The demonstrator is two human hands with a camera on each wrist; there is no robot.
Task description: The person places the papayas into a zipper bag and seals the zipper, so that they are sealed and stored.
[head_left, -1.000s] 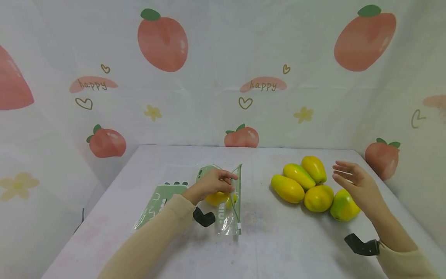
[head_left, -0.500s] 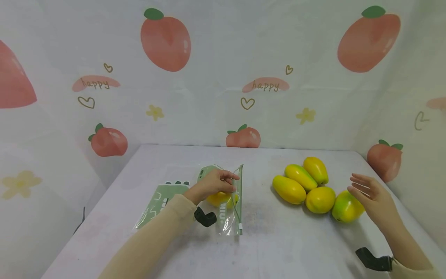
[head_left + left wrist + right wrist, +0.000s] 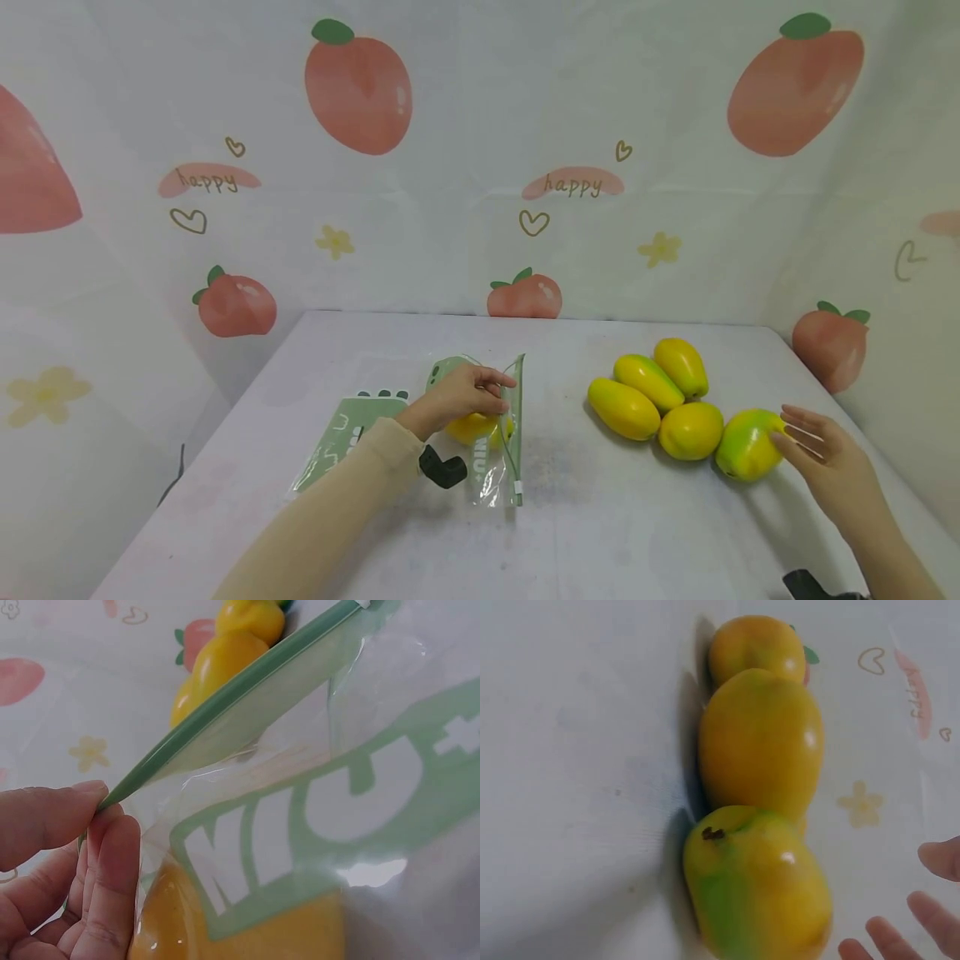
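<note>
My left hand pinches the green zip edge of a clear zip bag between thumb and fingers; the left wrist view shows this grip on the zip strip closely. Inside the bag lies a yellow mango, seen through the printed plastic. On the right, my right hand has loosely spread fingers and holds nothing. It is beside a green-and-yellow mango; in the right wrist view its fingers appear apart from that mango.
Several more yellow mangoes lie grouped at the table's right rear. Green printed plastic lies left of my left hand; whether it belongs to the same bag I cannot tell. A fruit-printed cloth hangs behind the table.
My right hand has moved right and toward me, from behind the end mango to its right side. My left hand keeps its pinch on the bag in the same place.
</note>
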